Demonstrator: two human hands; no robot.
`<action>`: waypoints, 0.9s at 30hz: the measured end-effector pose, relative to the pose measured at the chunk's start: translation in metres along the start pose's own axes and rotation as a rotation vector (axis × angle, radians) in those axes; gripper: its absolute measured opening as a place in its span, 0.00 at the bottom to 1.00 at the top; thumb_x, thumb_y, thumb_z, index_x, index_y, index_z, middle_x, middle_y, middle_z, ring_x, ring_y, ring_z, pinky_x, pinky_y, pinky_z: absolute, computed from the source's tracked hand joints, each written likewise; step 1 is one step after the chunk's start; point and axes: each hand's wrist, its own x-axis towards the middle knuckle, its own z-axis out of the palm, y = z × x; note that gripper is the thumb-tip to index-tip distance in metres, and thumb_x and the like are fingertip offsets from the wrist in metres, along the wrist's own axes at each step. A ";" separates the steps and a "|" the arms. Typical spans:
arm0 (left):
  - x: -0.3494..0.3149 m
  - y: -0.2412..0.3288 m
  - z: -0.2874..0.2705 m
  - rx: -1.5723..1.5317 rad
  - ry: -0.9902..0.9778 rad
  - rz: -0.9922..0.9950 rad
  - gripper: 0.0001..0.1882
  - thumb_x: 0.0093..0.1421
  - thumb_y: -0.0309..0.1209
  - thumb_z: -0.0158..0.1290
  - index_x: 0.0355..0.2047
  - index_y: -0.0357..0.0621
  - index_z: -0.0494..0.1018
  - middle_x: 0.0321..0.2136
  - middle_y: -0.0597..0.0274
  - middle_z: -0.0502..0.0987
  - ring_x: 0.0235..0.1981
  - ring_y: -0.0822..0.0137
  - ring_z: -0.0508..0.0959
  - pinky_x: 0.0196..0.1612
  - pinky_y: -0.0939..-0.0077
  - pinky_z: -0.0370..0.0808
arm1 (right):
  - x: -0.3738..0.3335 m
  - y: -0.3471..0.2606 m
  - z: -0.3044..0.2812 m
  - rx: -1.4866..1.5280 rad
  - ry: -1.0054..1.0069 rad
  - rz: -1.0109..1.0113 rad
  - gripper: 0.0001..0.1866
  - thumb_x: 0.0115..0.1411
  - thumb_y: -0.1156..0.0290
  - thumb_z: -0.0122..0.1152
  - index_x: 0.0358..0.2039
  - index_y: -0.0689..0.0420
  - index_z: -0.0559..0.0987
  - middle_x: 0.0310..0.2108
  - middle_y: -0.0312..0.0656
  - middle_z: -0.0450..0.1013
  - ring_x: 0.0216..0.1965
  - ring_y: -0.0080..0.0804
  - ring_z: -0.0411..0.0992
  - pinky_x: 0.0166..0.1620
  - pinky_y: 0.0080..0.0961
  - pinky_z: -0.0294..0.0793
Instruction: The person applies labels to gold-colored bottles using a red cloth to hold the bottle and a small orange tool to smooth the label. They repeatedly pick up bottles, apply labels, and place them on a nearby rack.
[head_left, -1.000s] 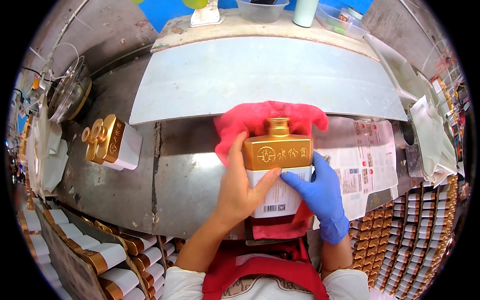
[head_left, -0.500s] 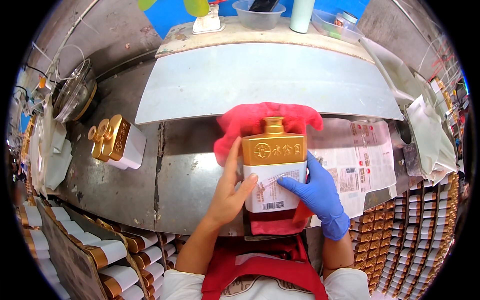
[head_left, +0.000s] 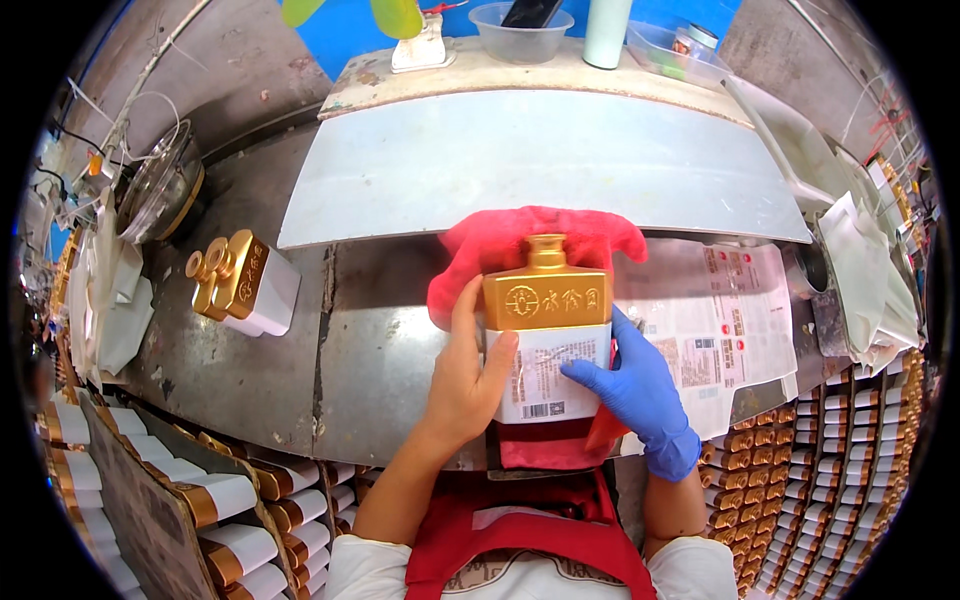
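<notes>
A square bottle [head_left: 546, 330] with a gold top and white lower half lies flat on a red cloth [head_left: 545, 240] on the metal worktable [head_left: 380, 340]. My bare left hand [head_left: 466, 375] grips its left side, thumb across the white label. My right hand [head_left: 632, 385], in a blue glove, presses the label on the bottle's right side with its fingertips.
Two gold and white bottles [head_left: 240, 285] lie at the left. Printed label sheets [head_left: 725, 320] lie right of the cloth. Rows of bottles fill crates at lower left [head_left: 200, 500] and right [head_left: 830, 460]. A grey curved panel [head_left: 540, 160] spans behind, with containers on a shelf [head_left: 520, 70].
The bottle has stayed on the cloth. My gloved right hand slid a little across the label, and my left hand shifted its hold slightly along the bottle's side.
</notes>
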 end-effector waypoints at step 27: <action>-0.035 -0.013 -0.011 -0.548 -0.191 -0.132 0.50 0.46 0.16 0.54 0.66 0.40 0.39 0.63 0.54 0.52 0.64 0.59 0.56 0.65 0.65 0.52 | -0.015 0.017 -0.008 0.093 -0.108 0.154 0.35 0.53 0.64 0.67 0.58 0.63 0.65 0.49 0.48 0.72 0.51 0.34 0.70 0.54 0.30 0.67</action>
